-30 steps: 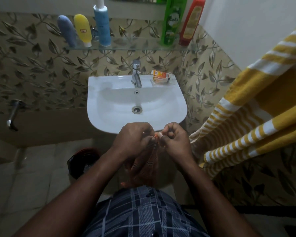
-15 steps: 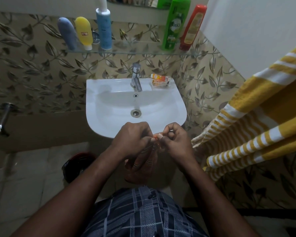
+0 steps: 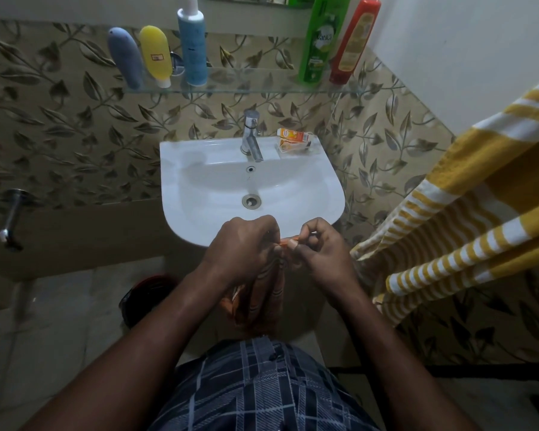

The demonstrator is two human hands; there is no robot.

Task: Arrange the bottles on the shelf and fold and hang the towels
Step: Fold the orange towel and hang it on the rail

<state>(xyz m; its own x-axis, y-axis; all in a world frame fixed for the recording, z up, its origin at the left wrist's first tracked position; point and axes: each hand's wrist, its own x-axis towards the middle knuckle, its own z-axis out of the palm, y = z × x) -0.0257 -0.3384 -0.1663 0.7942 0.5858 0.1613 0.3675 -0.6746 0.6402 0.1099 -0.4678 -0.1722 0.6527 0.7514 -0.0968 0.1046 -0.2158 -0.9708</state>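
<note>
Towel in hand: we hold an orange patterned towel [image 3: 262,301] by its top edge, and it hangs straight down below our hands, between our forearms and in front of our checked garment [image 3: 262,387]. Our left hand [image 3: 246,248] is curled knuckles-up, its fingers bunched round the cloth's upper edge. Our right hand [image 3: 322,255] faces it, thumb and bent fingers pinching the same edge, so the two hands nearly meet at the fingertips. Both wrists sit level and the forearms run back toward us in a narrow V. Just beyond the hands lies the front rim of the white sink [image 3: 333,197], with its tap [image 3: 251,136] farther off. Above and well beyond the hands, the glass shelf [image 3: 252,86] carries a grey-blue tube [image 3: 125,59], a yellow tube [image 3: 155,56] and a blue pump bottle [image 3: 193,49] toward the left, and a green bottle [image 3: 321,42] and a red bottle [image 3: 353,42] toward the right. To the right of our right hand hangs a yellow striped towel [image 3: 467,231].
</note>
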